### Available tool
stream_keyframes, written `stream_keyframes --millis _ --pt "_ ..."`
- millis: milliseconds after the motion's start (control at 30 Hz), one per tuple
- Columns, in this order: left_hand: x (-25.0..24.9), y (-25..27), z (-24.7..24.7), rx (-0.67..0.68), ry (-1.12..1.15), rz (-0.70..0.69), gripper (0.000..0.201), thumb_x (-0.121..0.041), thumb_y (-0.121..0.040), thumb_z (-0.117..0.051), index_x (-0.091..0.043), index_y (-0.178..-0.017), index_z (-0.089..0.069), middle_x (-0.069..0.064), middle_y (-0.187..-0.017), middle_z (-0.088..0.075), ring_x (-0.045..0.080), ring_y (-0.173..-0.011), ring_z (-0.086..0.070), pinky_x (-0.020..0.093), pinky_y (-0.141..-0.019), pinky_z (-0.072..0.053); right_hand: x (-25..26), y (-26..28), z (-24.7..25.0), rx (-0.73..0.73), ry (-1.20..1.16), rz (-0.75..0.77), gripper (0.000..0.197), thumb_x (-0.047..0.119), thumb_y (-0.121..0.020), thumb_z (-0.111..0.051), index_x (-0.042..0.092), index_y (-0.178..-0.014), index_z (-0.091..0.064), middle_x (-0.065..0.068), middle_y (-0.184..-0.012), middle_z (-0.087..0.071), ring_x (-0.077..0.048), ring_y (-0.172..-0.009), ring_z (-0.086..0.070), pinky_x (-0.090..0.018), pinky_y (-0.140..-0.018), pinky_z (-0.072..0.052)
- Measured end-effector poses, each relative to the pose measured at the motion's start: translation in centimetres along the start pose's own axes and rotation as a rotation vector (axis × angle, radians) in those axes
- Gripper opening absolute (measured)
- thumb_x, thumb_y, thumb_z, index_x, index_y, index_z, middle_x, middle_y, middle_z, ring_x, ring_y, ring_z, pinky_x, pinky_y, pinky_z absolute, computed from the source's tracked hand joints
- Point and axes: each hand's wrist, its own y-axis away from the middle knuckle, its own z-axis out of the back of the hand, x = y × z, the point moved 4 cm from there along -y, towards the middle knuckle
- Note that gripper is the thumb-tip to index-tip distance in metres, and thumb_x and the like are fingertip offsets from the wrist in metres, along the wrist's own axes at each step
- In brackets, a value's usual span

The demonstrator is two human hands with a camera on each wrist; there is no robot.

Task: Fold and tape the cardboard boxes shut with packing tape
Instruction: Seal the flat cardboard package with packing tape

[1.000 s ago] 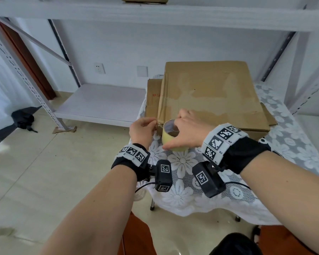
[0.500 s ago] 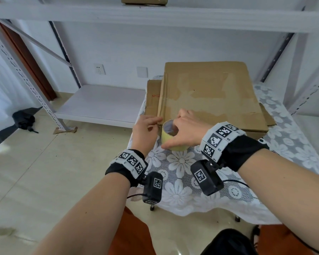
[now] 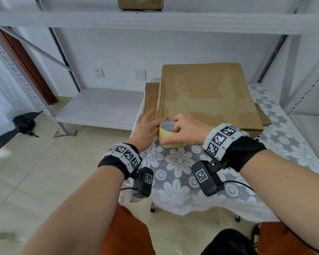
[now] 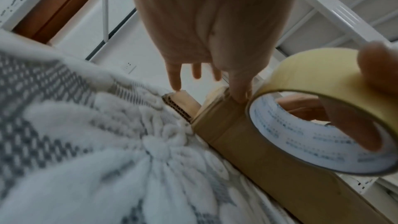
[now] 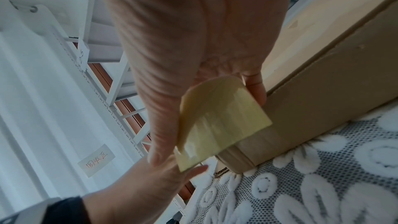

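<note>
White metal shelving (image 3: pixel 155 21) frames the room, with a dark bundle (image 3: pixel 24 124) on the tiled floor at far left and a small table under a lace floral cloth (image 3: pixel 179 161) in front of the person. Toward the table's left edge, the left hand (image 3: pixel 145 128) lies with fingers straight and spread, its fingertips (image 4: pixel 239 97) pressing on the near corner of the flattened cardboard box (image 3: pixel 206 94), where a strip of tape seems to wrap the edge; it grasps nothing. Just to its right, touching it, the roll of packing tape (image 3: pixel 168 134) stands against the box's front edge, and the right hand (image 3: pixel 188 130) holds it firmly, fingers hooked through the core and thumb on the outside. Further right and behind, the box lies flat on a second flattened piece of cardboard (image 3: pixel 151 96), neither of them erected. By the look of it the work is at an early stage: one tape end is being anchored at a corner, while the rest of the seam, the cutting of the strip and the other cardboard remain to be done. Another box (image 3: pixel 140 2) sits on the upper shelf, its state unclear.
</note>
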Motion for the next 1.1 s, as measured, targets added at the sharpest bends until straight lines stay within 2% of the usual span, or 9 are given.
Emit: stream_keyframes --millis 133,267,467,533,600,667,733,933,1100 --pt "-0.7 -0.3 0.5 -0.012 -0.144 -0.101 0.055 -0.015 -0.089 -0.063 -0.031 -0.14 -0.05 -0.01 -0.162 -0.011 0.021 -0.15 0.005 0.051 -0.117 -0.012 -0.2 0.0 -0.1 -0.015 -0.037 0.011 0.058 0.054 -0.072 -0.072 -0.002 -0.067 -0.062 -0.015 -0.124 -0.051 -0.014 -0.105 -0.04 -0.026 -0.077 -0.034" --pt "-1.5 -1.5 0.6 -0.082 -0.154 -0.142 0.043 -0.018 -0.09 -0.063 -0.024 -0.132 -0.057 -0.004 -0.148 -0.046 0.019 -0.147 -0.021 0.047 -0.117 -0.022 -0.5 0.1 -0.2 -0.052 -0.047 0.025 0.058 0.052 -0.072 -0.074 -0.005 -0.069 -0.064 -0.007 -0.128 -0.045 -0.015 -0.111 -0.038 -0.027 -0.085 -0.033" --pt "-0.9 -2.3 -0.5 -0.109 -0.298 -0.243 0.047 -0.022 -0.089 -0.067 -0.023 -0.134 -0.056 -0.002 -0.141 -0.052 0.027 -0.132 -0.039 0.041 -0.111 -0.033 -1.0 0.9 0.1 0.033 0.028 0.09 0.029 0.035 -0.069 -0.082 0.009 -0.068 -0.069 0.005 -0.15 -0.028 -0.016 -0.137 -0.018 -0.042 -0.11 -0.019" --pt "-0.8 -2.3 -0.6 -0.145 -0.283 -0.235 0.043 -0.025 -0.088 -0.068 -0.024 -0.13 -0.059 -0.003 -0.139 -0.054 0.026 -0.129 -0.04 0.039 -0.108 -0.035 -0.9 1.1 0.3 -0.04 0.025 0.133 0.031 0.036 -0.068 -0.082 0.009 -0.065 -0.067 0.007 -0.139 -0.035 -0.015 -0.131 -0.023 -0.037 -0.104 -0.028" --pt "-0.8 -2.2 -0.9 -0.161 -0.249 -0.207 0.041 -0.026 -0.089 -0.067 -0.026 -0.129 -0.06 -0.006 -0.138 -0.054 0.025 -0.127 -0.04 0.038 -0.105 -0.038 -0.6 1.3 0.5 -0.128 0.071 0.2 0.035 0.039 -0.069 -0.08 0.011 -0.059 -0.061 0.006 -0.117 -0.043 -0.012 -0.112 -0.035 -0.026 -0.087 -0.036" --pt "-0.8 -2.1 -1.0 -0.177 -0.253 -0.198 0.041 -0.027 -0.09 -0.065 -0.026 -0.13 -0.06 -0.006 -0.138 -0.055 0.026 -0.125 -0.041 0.039 -0.104 -0.039 -0.5 1.4 0.3 -0.1 0.12 0.229 0.039 0.041 -0.076 -0.074 0.013 -0.06 -0.051 0.004 -0.091 -0.048 -0.012 -0.083 -0.043 -0.02 -0.066 -0.033" --pt "-0.9 -1.9 -1.1 -0.178 -0.263 -0.178 0.041 -0.029 -0.092 -0.064 -0.027 -0.132 -0.058 -0.008 -0.141 -0.053 0.025 -0.126 -0.04 0.038 -0.105 -0.037 -0.6 1.4 0.1 -0.042 0.167 0.227 0.043 0.041 -0.084 -0.066 0.017 -0.061 -0.039 0.002 -0.068 -0.042 -0.013 -0.061 -0.036 -0.022 -0.054 -0.024" --pt "-0.9 -1.8 -1.1 -0.173 -0.289 -0.117 0.043 -0.032 -0.09 -0.064 -0.031 -0.132 -0.057 -0.013 -0.141 -0.051 0.023 -0.128 -0.041 0.041 -0.103 -0.035 -0.1 1.7 0.7 -0.072 0.221 0.202 0.044 0.041 -0.088 -0.061 0.018 -0.061 -0.033 0.004 -0.06 -0.038 -0.01 -0.053 -0.033 -0.029 -0.052 -0.026" --pt "-0.7 -1.8 -0.6 -0.223 -0.306 -0.099 0.04 -0.027 -0.087 -0.065 -0.029 -0.127 -0.059 -0.009 -0.128 -0.061 0.022 -0.123 -0.046 0.038 -0.102 -0.031 -0.1 1.7 0.7 -0.115 0.323 0.174 0.043 0.046 -0.088 -0.056 0.022 -0.062 -0.033 0.008 -0.061 -0.04 -0.005 -0.055 -0.035 -0.035 -0.084 -0.032"
